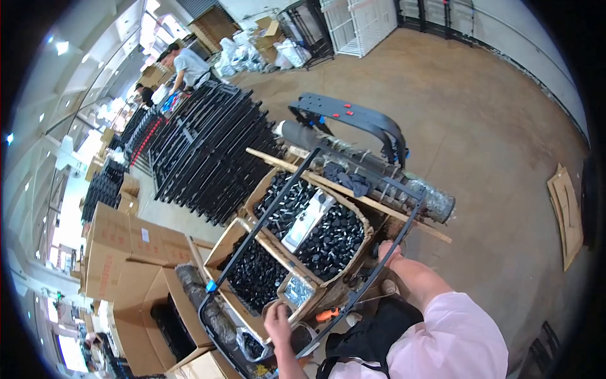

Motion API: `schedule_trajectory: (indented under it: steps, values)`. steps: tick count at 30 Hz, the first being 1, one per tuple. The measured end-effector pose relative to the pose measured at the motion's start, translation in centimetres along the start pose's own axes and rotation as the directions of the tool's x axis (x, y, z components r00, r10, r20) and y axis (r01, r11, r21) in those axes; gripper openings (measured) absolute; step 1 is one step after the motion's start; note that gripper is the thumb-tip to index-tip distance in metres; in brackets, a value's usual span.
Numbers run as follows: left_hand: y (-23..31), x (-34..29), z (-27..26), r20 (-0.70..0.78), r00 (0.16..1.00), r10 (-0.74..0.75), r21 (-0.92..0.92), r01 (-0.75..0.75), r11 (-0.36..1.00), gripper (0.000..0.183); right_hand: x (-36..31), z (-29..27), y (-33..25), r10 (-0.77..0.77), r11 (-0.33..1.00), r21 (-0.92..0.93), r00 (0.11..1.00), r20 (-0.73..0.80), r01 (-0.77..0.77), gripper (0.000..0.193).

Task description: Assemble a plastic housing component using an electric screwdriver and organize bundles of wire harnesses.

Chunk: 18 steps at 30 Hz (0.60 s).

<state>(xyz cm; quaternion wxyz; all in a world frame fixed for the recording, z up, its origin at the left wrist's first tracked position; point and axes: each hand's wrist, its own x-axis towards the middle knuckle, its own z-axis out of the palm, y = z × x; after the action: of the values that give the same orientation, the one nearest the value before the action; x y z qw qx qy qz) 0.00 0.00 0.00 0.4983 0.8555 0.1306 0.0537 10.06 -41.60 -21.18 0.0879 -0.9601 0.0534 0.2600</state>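
Note:
A dark metal tube frame [259, 225] lies across cardboard boxes of small black plastic parts, with blue tape on its left corner. My right hand [389, 253] is closed beside the frame's right-hand tube; a small dark piece shows at its fingers, too small to name. Near the front corner of the boxes, my left hand [278, 323] has its fingers curled together; what they hold, if anything, is hidden. An orange-handled tool [327, 314] lies between the hands, near the frame's front tube. A clear-topped packet of small shiny hardware [298, 292] sits in the box corner.
A wrapped roller [432, 203] and a wooden strip [353, 192] lie beyond the boxes. Stacked black frames [208, 145] stand at the far left, with a person [191, 66] behind them. An open carton [142, 309] stands left. A curved grey-black rack [353, 114] rests on the floor.

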Motion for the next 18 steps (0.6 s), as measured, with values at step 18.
schedule_trajectory:
  steps: [18]
  values:
    - [29.5,3.7,34.1,0.743,0.417,0.523,-0.537,-0.094,0.838,0.038,-26.0,-29.9,14.5,0.056,0.875,0.479,0.968,-0.246,0.071,0.039]
